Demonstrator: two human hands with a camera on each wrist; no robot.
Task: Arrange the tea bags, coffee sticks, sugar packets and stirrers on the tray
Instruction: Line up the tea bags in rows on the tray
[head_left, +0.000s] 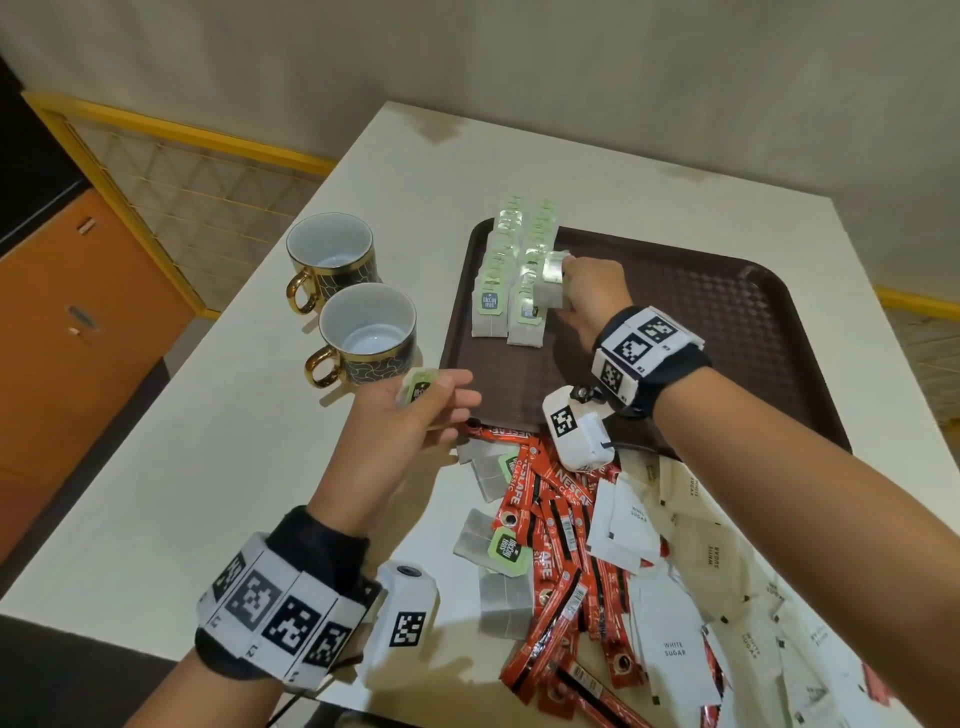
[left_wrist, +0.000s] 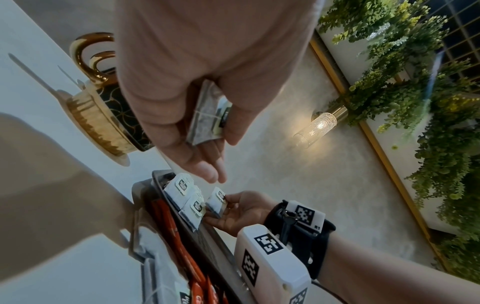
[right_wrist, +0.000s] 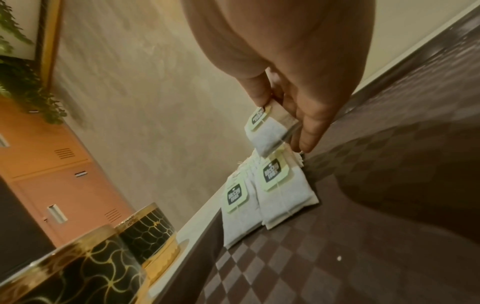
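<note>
A dark brown tray (head_left: 727, 312) lies on the white table. Two overlapping rows of tea bags (head_left: 498, 280) with green tags run along its left side. My right hand (head_left: 582, 296) pinches one tea bag (head_left: 550, 283) just over the right-hand row; the right wrist view shows that tea bag (right_wrist: 267, 131) between thumb and fingers above the rows (right_wrist: 262, 191). My left hand (head_left: 415, 410) hovers off the tray's near-left corner and holds a tea bag (head_left: 418, 387), seen in the left wrist view as a grey bag (left_wrist: 205, 115) under the thumb.
Two black-and-gold cups (head_left: 358, 301) stand left of the tray. Near the front edge lies a heap of red coffee sticks (head_left: 556, 551), loose tea bags (head_left: 498, 545) and white sugar packets (head_left: 691, 566). An orange cabinet (head_left: 78, 332) stands at the far left.
</note>
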